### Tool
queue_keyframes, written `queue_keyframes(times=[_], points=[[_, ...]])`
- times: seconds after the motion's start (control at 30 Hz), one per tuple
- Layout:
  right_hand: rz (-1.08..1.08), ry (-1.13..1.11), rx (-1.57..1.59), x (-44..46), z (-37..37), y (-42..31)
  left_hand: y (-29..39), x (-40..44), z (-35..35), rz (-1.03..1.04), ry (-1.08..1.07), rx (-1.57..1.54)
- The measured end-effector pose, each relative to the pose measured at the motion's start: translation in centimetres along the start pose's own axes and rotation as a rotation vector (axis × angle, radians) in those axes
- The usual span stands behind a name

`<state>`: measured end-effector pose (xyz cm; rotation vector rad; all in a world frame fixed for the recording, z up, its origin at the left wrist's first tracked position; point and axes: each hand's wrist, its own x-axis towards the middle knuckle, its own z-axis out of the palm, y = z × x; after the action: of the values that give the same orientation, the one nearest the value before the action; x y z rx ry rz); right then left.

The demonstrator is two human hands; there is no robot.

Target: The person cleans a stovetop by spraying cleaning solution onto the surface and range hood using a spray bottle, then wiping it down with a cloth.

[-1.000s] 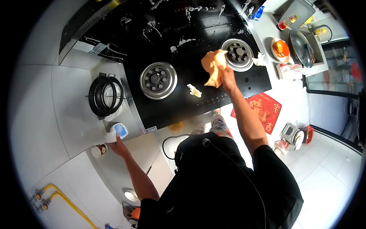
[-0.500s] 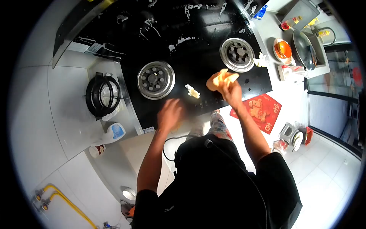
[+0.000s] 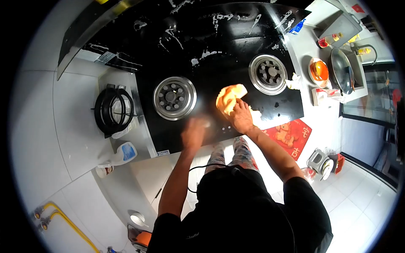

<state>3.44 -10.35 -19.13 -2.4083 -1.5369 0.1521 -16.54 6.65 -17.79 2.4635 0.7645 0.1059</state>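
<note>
My right hand (image 3: 241, 118) grips an orange cloth (image 3: 230, 99) on the black glass cooktop (image 3: 223, 71), between the left burner (image 3: 174, 98) and the right burner (image 3: 268, 74). Over the cooktop's front part, below the left burner, is my left hand (image 3: 195, 134), smeared by motion. A small pale shape shows at its fingertips, too blurred to make out. The crumpled wipe that lay between the burners is no longer distinct there. Another crumpled white wipe (image 3: 294, 82) lies beside the right burner.
White foam streaks mark the black hood panel (image 3: 202, 19). At left are a black pan support (image 3: 113, 110) and a white spray bottle (image 3: 123, 154). A plate with orange bowls (image 3: 319, 72), a wok (image 3: 342, 71) and a sink (image 3: 360, 78) stand at right.
My left hand has left the spray bottle and come over the cooktop's front. My right hand has moved the orange cloth left and toward me, away from the right burner.
</note>
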Motion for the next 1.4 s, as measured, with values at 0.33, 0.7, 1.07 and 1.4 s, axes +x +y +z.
queue_keyframes(times=[0.33,0.7,1.07,1.4], points=[[0.277,0.187,0.079,11.6,3.5,6.3,-16.7,-7.5,-5.7,-0.428,0.470,0.133],[0.432,0.327,0.318,-0.4,-2.4,4.6,-15.4,-8.7,-5.5,-0.513,0.427,0.009],[0.560,0.172,0.432,-11.3,0.1,-2.7,-29.0,-20.2,0.4,-0.926,0.839,-0.168],[0.658,0.310,0.434,-10.5,-0.2,-1.9,-27.4,-12.6,-6.5,-1.412,1.124,-1.091]])
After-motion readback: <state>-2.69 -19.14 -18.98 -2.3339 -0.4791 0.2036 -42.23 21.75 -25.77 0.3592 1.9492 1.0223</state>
